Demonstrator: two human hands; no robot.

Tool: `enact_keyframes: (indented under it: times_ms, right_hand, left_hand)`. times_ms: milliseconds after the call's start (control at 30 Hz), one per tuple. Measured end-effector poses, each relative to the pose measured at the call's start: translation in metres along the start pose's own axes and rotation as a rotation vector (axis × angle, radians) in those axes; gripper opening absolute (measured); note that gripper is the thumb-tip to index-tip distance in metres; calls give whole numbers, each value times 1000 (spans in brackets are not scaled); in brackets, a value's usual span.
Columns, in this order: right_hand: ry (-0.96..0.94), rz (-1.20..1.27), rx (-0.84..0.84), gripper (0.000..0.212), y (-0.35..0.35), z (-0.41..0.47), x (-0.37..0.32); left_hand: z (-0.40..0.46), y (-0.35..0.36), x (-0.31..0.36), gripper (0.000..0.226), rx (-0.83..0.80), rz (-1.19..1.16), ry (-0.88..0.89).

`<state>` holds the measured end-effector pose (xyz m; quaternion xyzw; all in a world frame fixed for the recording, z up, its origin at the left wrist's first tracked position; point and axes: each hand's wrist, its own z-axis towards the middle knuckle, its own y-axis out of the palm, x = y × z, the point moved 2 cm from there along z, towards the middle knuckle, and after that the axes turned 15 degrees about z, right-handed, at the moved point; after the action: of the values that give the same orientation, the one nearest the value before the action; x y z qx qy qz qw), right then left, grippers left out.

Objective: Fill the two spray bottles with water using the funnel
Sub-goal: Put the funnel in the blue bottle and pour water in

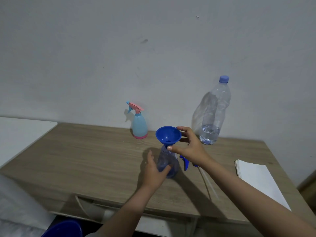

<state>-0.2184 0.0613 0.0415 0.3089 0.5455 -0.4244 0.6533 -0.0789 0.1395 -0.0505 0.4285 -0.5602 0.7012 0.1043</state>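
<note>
Funnel (168, 135) sits spout-down in the neck of the clear blue spray bottle (167, 164), both upright and roughly on one vertical axis, mid-desk (89, 151). Left hand (153, 170) wraps the bottle's lower body from the left, thumb across the front, gripping it steady. Right hand (189, 146) is at the funnel's right side, index on the rim, thumb near the spout junction; looks like a light pinch on the funnel, though contact at the thumb isn't clear.

Key relation: the water bottle (214, 113) stands upright, capped, behind and to the right of the funnel, close to the right hand and well apart from the left. Water only in its bottom part. So the right hand is the likely one to fetch it; cap must come off first.

This bottle's blue trigger head (185, 162) lies on the desk just right of it, under the right wrist. Second spray bottle (139, 124), pale blue with pink trigger, stands at the wall, head on.

Risk: funnel tipping once released.
</note>
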Motion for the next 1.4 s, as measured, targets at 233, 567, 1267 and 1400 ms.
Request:
enact_keyframes:
  times_ms: [233, 567, 1267, 1400]
  right_hand:
    - [-44, -32, 97, 63, -18, -1, -8]
    - [-329, -195, 363, 34, -101, 39, -62]
    - [-369, -592, 322, 37, -190, 156, -74]
    - [-434, -587, 361, 37, -187, 140, -92]
  left_hand:
    - [-36, -21, 35, 79, 349, -63, 87]
    - [-40, 33, 138, 55, 226, -252, 417]
    - [141, 120, 253, 91, 26, -40, 125]
    - [124, 102, 257, 79, 35, -59, 187]
